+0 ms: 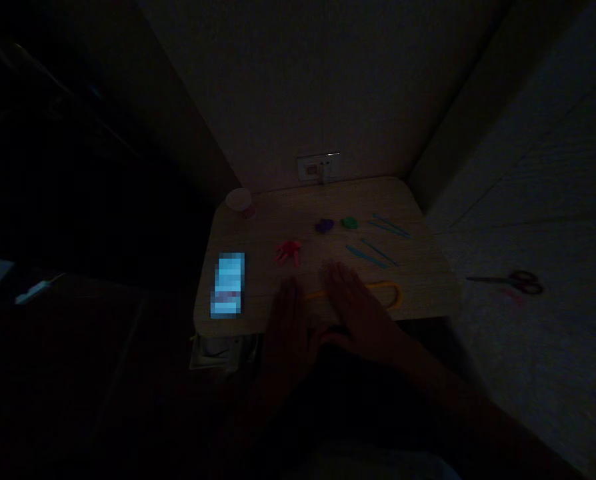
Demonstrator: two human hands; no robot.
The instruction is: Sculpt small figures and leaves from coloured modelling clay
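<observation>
The scene is very dark. My left hand (289, 319) lies flat, fingers stretched, at the near edge of a small wooden table (428, 280). My right hand (357, 303) lies flat beside it, palm down on a long yellow roll of clay (391, 288) that curves at its right end. Beyond the hands sit a red clay figure (288, 252), a purple clay lump (324, 226) and a green clay lump (349, 223). Several thin teal modelling tools (373, 253) lie to the right.
A lit phone (228, 283) lies on the table's left side. A small round container (240, 200) stands at the far left corner. A wall socket (318, 166) is behind the table. Scissors (513, 281) lie on the surface to the right.
</observation>
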